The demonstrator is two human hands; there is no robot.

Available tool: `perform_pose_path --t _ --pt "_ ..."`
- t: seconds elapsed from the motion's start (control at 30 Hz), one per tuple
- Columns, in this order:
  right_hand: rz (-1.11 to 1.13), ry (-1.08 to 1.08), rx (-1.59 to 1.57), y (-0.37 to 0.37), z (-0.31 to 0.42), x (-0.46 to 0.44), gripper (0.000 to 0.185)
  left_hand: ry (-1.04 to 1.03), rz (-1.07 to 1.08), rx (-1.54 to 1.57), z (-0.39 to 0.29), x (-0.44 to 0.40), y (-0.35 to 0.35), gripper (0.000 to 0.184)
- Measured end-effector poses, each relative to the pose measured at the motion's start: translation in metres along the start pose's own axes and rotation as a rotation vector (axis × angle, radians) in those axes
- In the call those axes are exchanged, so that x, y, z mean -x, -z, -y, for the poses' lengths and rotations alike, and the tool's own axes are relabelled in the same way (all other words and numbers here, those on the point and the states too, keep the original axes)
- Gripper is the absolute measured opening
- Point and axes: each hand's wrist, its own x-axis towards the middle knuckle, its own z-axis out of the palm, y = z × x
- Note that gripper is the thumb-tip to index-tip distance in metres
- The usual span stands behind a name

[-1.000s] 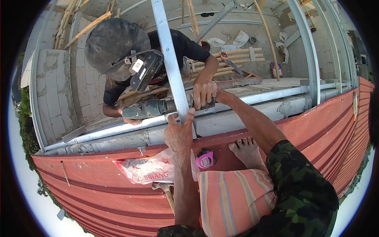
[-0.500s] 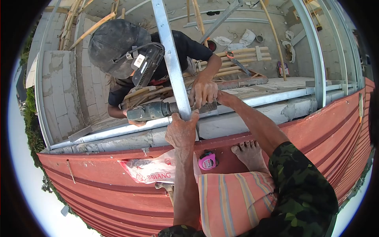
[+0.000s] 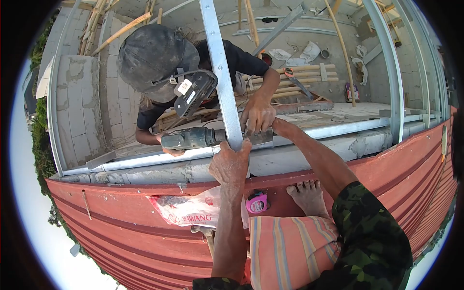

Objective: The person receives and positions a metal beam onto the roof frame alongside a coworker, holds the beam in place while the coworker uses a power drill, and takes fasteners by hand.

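Observation:
My left hand is closed around the foot of an upright galvanized metal stud, thumb along its right side. To the right of the stud, my right hand reaches in beside a co-worker's hand, which hides its fingers. Below those hands sits a small grey metal piece; whether my right hand grips it is hidden. From the left, the co-worker presses a dark green power drill toward the stud's lower end. The stud meets a horizontal metal track on the block wall.
I am on a red metal roof. Near my bare foot lie a pink tape measure, a plastic bag and a hammer. Beyond the wall are a handsaw, bamboo poles and another upright stud.
The whole scene has shifted slightly right and down as my view moved. Both my hands and the co-worker's drill keep their places around the stud's foot.

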Motion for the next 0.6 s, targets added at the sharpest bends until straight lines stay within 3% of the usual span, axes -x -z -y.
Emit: perform_pose_path --t 0.03,0.1,0.13,0.2,0.3,0.43,0.6 --pt "-0.019 0.002 -0.027 0.003 0.0 -0.001 0.028 -0.007 -0.005 0.016 0.001 0.0 0.0 0.053" --pt "0.15 -0.19 -0.322 0.007 0.002 -0.007 0.029 -0.013 -0.01 0.021 0.002 0.001 -0.001 0.053" --pt "0.15 -0.185 -0.321 0.008 0.001 -0.009 0.029 -0.022 -0.015 0.025 0.002 0.0 -0.001 0.053" --pt "0.145 -0.375 -0.685 0.007 0.003 -0.01 0.029 -0.021 -0.02 0.018 0.003 0.0 -0.002 0.052" --pt "0.054 -0.407 -0.795 0.005 0.005 -0.013 0.028 -0.029 -0.028 0.013 0.004 0.001 -0.004 0.052" --pt "0.143 -0.249 -0.604 0.001 -0.003 -0.009 0.032 -0.039 -0.023 0.022 0.004 -0.001 -0.004 0.051" --pt "-0.046 -0.076 -0.157 -0.043 -0.012 -0.004 0.032 -0.051 -0.023 0.027 0.006 -0.001 -0.005 0.049"
